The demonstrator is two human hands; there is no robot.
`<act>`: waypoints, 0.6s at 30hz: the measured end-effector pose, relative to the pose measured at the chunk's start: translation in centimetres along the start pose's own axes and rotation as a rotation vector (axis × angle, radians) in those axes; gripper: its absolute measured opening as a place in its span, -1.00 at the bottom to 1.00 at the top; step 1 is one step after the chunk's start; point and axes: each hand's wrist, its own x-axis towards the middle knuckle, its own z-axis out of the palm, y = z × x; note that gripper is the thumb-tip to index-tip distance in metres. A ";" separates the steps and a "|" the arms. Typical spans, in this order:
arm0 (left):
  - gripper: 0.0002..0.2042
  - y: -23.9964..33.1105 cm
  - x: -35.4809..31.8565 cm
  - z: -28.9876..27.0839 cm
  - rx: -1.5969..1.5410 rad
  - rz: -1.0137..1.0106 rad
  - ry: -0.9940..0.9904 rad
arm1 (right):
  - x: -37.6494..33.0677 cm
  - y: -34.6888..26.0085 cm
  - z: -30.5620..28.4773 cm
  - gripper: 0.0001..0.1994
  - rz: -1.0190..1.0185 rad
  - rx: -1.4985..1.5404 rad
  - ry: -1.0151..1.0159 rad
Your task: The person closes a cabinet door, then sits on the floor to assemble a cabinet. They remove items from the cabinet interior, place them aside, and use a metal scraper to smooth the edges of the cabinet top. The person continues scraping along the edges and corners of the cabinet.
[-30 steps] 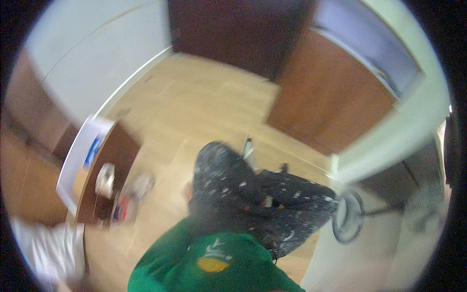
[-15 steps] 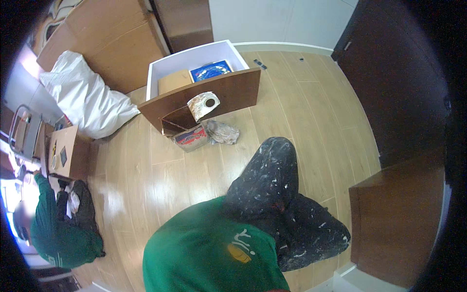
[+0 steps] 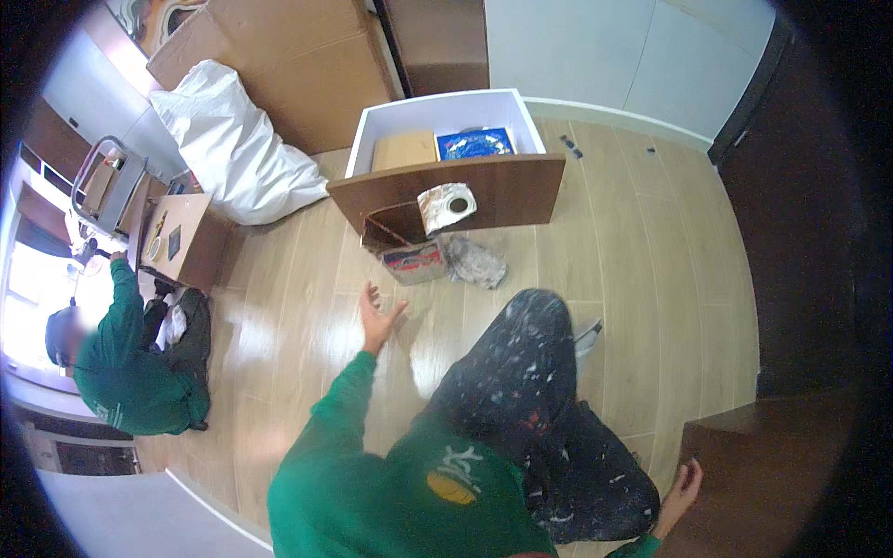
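My left hand (image 3: pixel 379 321) reaches forward over the floor with its fingers spread and nothing in them. Nearest to it stands a small open cardboard box (image 3: pixel 415 264) with a crumpled greyish rag (image 3: pixel 476 263) against its right side. Behind these is a white drawer (image 3: pixel 530 126) with a brown front (image 3: pixel 516 193); a stained white roll (image 3: pixel 447 206) sits against that front. At the lower right my right hand (image 3: pixel 684 491) is beside a brown panel (image 3: pixel 758 474), its fingers loosely bent and apart, seemingly holding nothing. A pale, narrow object (image 3: pixel 588 338) lies beside my knee.
Inside the drawer are a cardboard piece (image 3: pixel 405 151) and a blue package (image 3: pixel 475 143). A full white sack (image 3: pixel 237 153) leans near a large cardboard sheet (image 3: pixel 279 70). At left, a person in green (image 3: pixel 139 377) sits by a low brown unit (image 3: pixel 191 237). A dark door (image 3: pixel 805 251) stands right.
Both my hands have come into view, the left reaching forward and the right beside the brown panel. My view has shifted, and the pale object beside my knee now shows.
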 end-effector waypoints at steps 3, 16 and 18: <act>0.11 0.9 5.7 -0.4 -0.020 0.132 -0.127 | 3.3 -0.3 3.5 -0.57 0.063 -0.236 -0.460; -0.23 4.8 15.6 -1.2 0.005 0.145 -0.629 | 2.0 2.6 8.5 -0.51 0.098 -0.738 -0.398; -0.26 4.3 14.8 -1.5 0.102 0.162 -0.560 | 2.0 1.7 8.2 -0.53 0.074 -0.754 -0.387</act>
